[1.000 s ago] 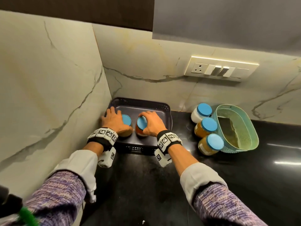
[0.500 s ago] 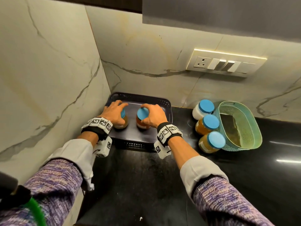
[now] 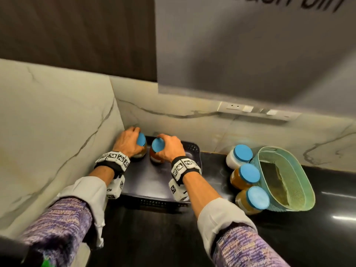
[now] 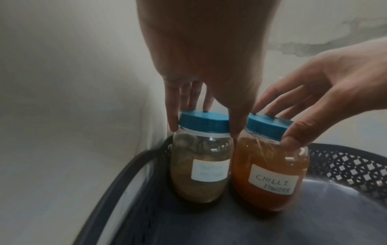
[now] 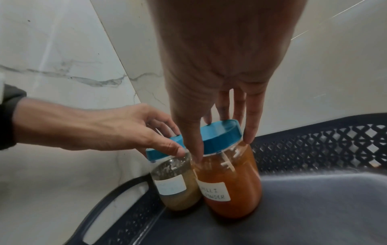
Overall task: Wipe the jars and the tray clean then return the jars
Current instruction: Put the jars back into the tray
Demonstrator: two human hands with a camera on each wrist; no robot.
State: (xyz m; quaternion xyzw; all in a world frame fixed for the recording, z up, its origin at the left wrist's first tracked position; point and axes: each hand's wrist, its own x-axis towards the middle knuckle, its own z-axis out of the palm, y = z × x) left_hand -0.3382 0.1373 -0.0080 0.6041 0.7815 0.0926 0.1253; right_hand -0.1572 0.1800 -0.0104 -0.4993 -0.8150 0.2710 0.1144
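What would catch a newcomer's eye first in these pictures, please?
Two hands, the left hand and the right hand, each grip a blue-lidded jar at the back of the dark tray in the marble corner. The right one is the chilli powder jar. Three more jars wait beside a green basket.

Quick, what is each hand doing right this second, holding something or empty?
Left hand: grips the pale powder jar by its blue lid.
Right hand: grips the chilli powder jar by its blue lid.
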